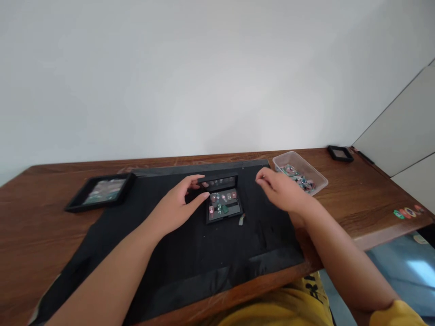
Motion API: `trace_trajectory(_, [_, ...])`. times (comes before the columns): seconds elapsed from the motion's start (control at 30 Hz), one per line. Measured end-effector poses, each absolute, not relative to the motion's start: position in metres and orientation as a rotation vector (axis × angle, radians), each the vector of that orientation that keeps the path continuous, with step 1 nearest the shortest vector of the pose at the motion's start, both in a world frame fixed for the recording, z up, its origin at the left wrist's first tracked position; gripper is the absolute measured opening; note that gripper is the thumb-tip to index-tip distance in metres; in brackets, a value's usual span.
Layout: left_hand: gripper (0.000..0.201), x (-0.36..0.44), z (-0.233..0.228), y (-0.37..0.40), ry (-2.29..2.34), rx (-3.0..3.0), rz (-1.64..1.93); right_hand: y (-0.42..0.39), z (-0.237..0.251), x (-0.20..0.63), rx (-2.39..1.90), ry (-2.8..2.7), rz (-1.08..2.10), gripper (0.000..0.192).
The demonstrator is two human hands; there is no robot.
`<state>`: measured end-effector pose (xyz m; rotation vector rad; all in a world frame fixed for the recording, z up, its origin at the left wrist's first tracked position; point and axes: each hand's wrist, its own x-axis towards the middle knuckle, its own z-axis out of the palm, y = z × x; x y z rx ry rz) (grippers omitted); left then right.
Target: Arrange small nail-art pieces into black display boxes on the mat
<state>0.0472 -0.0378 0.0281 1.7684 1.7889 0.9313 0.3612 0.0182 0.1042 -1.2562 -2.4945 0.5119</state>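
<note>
A small black case [224,219] stands with its lid [219,182] raised on the black mat. Inside lie several small decorated pieces [223,197] that look like press-on nails, in pink, white and dark green. My left hand [181,199] holds the case at its left side, fingers behind the lid and thumb in front. To the right of the case, above the mat, my right hand [280,188] is closed in a pinch; whatever is between its fingertips is too small to make out. A small pale-green piece [241,219] lies by the case's right front corner.
A clear plastic tub [319,180] of small colourful packets stands right of the mat [190,262]. A black box with a see-through top [102,192] lies at left. At the far right are a small black frame [340,153] and several round stickers [408,213].
</note>
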Motion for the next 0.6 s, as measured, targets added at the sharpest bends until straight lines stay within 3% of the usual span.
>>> trace_trajectory(0.2, [0.061, 0.043, 0.023, -0.041, 1.789, 1.782, 0.929, -0.009, 0.095, 0.325, -0.973, -2.669, 0.623, 0.020])
trace_trajectory(0.6, [0.058, 0.056, 0.037, -0.043, 1.780, 1.847, 0.880, -0.006, 0.084, 0.307, -0.969, -2.920, 0.398, 0.032])
